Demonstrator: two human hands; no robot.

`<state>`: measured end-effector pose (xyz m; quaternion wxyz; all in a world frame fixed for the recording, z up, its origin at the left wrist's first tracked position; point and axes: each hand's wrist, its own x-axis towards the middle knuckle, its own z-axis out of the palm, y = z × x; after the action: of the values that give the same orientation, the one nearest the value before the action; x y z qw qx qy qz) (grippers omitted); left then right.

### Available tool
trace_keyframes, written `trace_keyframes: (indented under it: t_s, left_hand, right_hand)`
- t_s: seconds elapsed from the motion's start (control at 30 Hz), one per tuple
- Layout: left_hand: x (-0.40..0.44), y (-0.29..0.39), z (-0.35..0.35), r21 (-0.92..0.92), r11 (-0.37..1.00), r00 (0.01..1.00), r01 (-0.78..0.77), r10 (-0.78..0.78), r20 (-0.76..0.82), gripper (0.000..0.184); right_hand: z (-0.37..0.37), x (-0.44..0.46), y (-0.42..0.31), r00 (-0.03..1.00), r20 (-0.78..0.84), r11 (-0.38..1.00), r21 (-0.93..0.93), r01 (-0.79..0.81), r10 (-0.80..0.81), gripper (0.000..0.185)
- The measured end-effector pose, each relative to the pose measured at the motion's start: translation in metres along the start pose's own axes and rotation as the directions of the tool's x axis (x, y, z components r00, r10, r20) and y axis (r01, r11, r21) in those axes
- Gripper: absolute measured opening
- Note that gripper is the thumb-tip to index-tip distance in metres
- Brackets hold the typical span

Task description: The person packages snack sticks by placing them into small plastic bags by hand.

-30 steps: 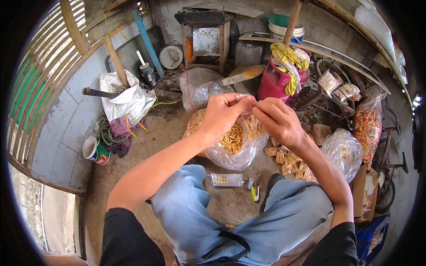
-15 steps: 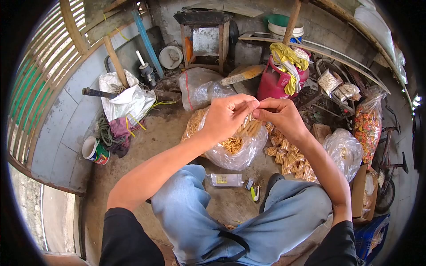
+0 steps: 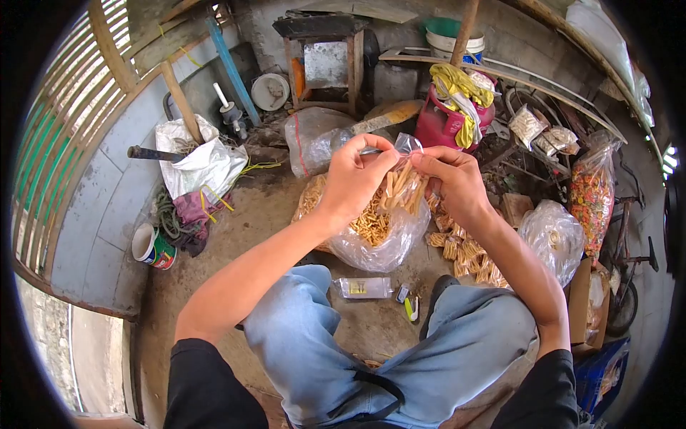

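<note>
Both hands meet at the gathered neck of a small clear bag [image 3: 404, 189] holding tan stick-shaped snacks. My left hand [image 3: 359, 175] pinches the neck from the left, and my right hand [image 3: 457, 179] pinches it from the right. The bag's clear top sticks up between the fingers. Beneath hangs a view of a large open plastic bag [image 3: 379, 250] with loose snacks [image 3: 370, 227] inside. Several filled small bags [image 3: 468, 261] lie in a pile to its right. On the floor near my knees are a pack of clear plastic [image 3: 364, 288] and a green stapler [image 3: 411, 309].
A pink gas cylinder [image 3: 439, 121] with yellow cloth stands behind the hands. To the left are a white sack [image 3: 200, 161] and a bucket [image 3: 153, 247]. On the right are a clear bag [image 3: 550, 243], a cardboard box [image 3: 580, 307] and a blue crate [image 3: 600, 379].
The fingers have shifted around the bag's neck, and its top now shows above them. The bag's contents are more visible between the hands. The camera view has shifted slightly.
</note>
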<state>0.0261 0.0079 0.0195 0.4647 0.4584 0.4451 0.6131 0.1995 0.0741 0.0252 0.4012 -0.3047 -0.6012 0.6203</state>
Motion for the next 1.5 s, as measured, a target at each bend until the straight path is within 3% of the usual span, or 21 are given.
trace_keyframes:
  t_s: [0.1, 0.17, 0.3, 0.4, 0.5, 0.6, 0.67, 0.7, 0.77, 0.87, 1.1, 1.17, 1.2, 1.27, 1.4, 1.47, 1.5]
  left_hand:
    - [0.002, -0.004, -0.005, 0.104, 0.985, 0.987, -0.135, 0.125, 0.1, 0.024]
    - [0.0, -0.007, 0.001, 0.186, 0.928, 0.945, -0.324, 0.307, 0.113, 0.025]
    - [-0.006, -0.008, 0.008, 0.258, 0.929, 0.964, -0.264, 0.265, 0.03, 0.023]
    - [-0.004, -0.007, 0.008, 0.256, 0.906, 0.942, -0.336, 0.329, 0.074, 0.021]
    - [-0.002, -0.008, 0.005, 0.186, 0.957, 0.974, -0.224, 0.216, 0.065, 0.018]
    - [-0.003, -0.011, 0.007, 0.299, 0.928, 0.975, -0.224, 0.212, 0.071, 0.018]
    - [-0.005, -0.012, 0.012, 0.302, 0.839, 0.891, -0.452, 0.439, 0.115, 0.018]
    - [-0.004, -0.012, 0.013, 0.302, 0.839, 0.891, -0.452, 0.438, 0.116, 0.018]
    - [-0.003, -0.013, 0.013, 0.458, 0.647, 0.783, -0.609, 0.583, 0.217, 0.022]
    - [-0.004, -0.01, 0.014, 0.517, 0.585, 0.765, -0.624, 0.594, 0.25, 0.024]
    - [-0.002, -0.009, 0.008, 0.567, 0.582, 0.795, -0.583, 0.551, 0.253, 0.026]
    - [0.003, -0.015, 0.004, 0.47, 0.562, 0.725, -0.681, 0.608, 0.324, 0.028]
    - [0.001, -0.012, 0.006, 0.47, 0.562, 0.725, -0.681, 0.608, 0.324, 0.028]
    - [-0.007, -0.007, 0.012, 0.167, 0.899, 0.91, -0.404, 0.375, 0.179, 0.025]
    - [-0.007, -0.002, 0.007, 0.139, 0.965, 0.962, -0.223, 0.195, 0.191, 0.022]
    - [0.0, -0.014, 0.001, 0.042, 0.999, 0.952, -0.023, 0.009, 0.306, 0.017]
    - [0.001, -0.015, 0.0, 0.041, 0.999, 0.952, -0.023, 0.009, 0.306, 0.017]
  right_hand:
    - [-0.003, 0.002, 0.001, 0.998, -0.007, 0.997, 0.059, -0.055, 0.055, 0.014]
    - [-0.004, 0.002, 0.002, 0.997, 0.004, 0.993, 0.085, -0.077, 0.077, 0.013]
    - [-0.005, 0.002, 0.0, 0.994, -0.013, 0.989, 0.109, -0.102, 0.104, 0.012]
    - [-0.006, 0.002, 0.001, 0.995, -0.001, 0.985, 0.142, -0.098, 0.099, 0.011]
    - [-0.005, 0.0, -0.002, 0.995, 0.003, 0.988, 0.122, -0.097, 0.097, 0.01]
    - [-0.006, 0.0, -0.001, 0.995, 0.006, 0.985, 0.141, -0.097, 0.097, 0.01]
    - [-0.009, 0.001, 0.0, 0.996, 0.021, 0.987, 0.129, -0.091, 0.089, 0.012]
    - [-0.01, 0.003, 0.003, 0.996, 0.021, 0.987, 0.129, -0.091, 0.089, 0.012]
    - [-0.013, 0.006, 0.008, 1.0, 0.015, 0.997, 0.075, -0.015, 0.014, 0.017]
    - [-0.01, 0.001, -0.002, 1.0, 0.02, 0.998, -0.054, 0.009, -0.008, 0.02]
    - [-0.011, -0.003, -0.012, 0.993, 0.07, 0.985, -0.133, 0.109, -0.1, 0.021]
    - [-0.013, -0.003, -0.014, 0.989, 0.117, 0.984, -0.14, 0.106, -0.09, 0.022]
    - [-0.015, -0.002, -0.014, 0.989, 0.116, 0.984, -0.141, 0.106, -0.09, 0.022]
    - [-0.018, 0.0, -0.014, 0.985, 0.135, 0.974, -0.184, 0.133, -0.109, 0.021]
    - [-0.017, -0.001, -0.015, 0.981, 0.141, 0.983, -0.106, 0.147, -0.132, 0.018]
    - [-0.016, -0.003, -0.017, 0.979, 0.153, 0.968, -0.188, 0.165, -0.137, 0.016]
    - [-0.016, -0.004, -0.018, 0.979, 0.153, 0.968, -0.188, 0.164, -0.136, 0.016]
